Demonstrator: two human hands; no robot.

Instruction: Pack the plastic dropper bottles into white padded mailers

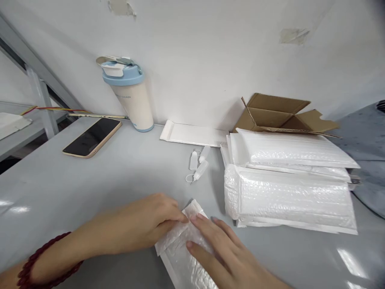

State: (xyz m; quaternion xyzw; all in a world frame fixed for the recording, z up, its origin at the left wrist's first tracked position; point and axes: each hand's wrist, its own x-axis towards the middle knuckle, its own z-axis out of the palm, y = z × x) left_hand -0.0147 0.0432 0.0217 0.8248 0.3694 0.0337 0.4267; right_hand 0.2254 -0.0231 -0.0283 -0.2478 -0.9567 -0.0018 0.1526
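Observation:
A white bubble mailer (180, 257) lies at the front middle of the grey table, its top end folded over. My left hand (153, 220), with a dark red braided bracelet on the wrist, is closed at the folded flap, thumb and forefinger pressed together on it. Spread across the mailer's right side, my right hand (222, 253) rests with its fingers stretched out. Just beyond the mailer lie three small translucent squeeze bottles (201, 170) with needle-like tips. The mailer's lower end runs out of view.
At the right sits a stack of white bubble mailers (291, 196), with an open cardboard box (270, 116) behind it. A flat white packet (195, 134) lies along the wall. A tumbler (132, 96) and a phone (93, 137) are at the back left.

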